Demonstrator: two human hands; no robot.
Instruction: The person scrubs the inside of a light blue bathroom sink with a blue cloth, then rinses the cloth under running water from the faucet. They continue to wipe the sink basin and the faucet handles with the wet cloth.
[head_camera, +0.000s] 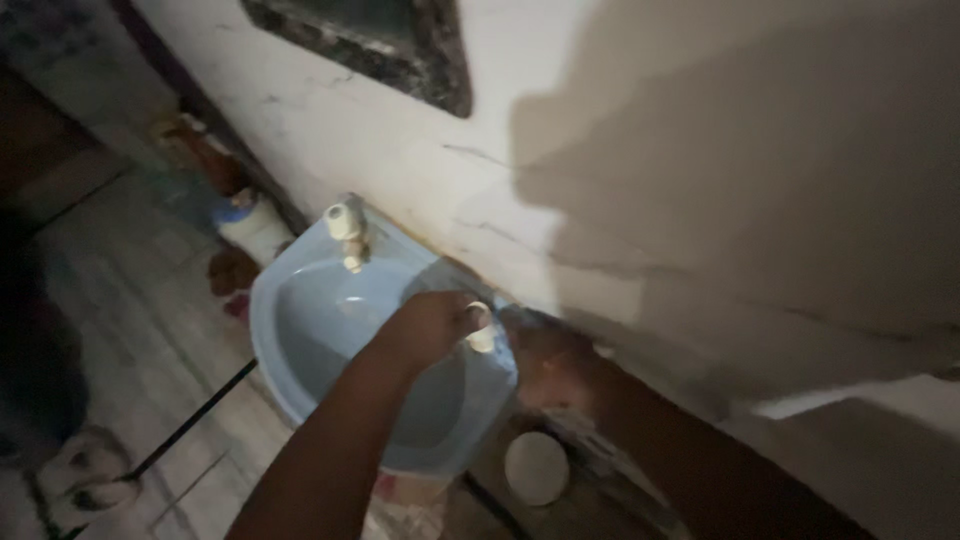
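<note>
Dominating the view, a cracked white wall (420, 150) is seen behind a pale blue sink (320, 330), whose bowl looks dry. A white tap (482, 330) at the rim is closed upon by the left hand (430, 325); no water is seen running. The right hand (550, 365) is rested beside the sink, its grip hidden in shadow.

The pale blue ceramic basin (300, 330) looked smooth and glazed, with a soft sheen on its bowl. The two small cream-white taps (345, 232), one at the far left of the rim and one under the left hand (432, 325), seemed to be smooth plastic. The whitewashed plaster wall (700, 200) was matt, rough and cracked. The grey tiled floor (130, 300) looked dull and worn. The round white lid (536, 467) at near right looked plain and matt.
</note>
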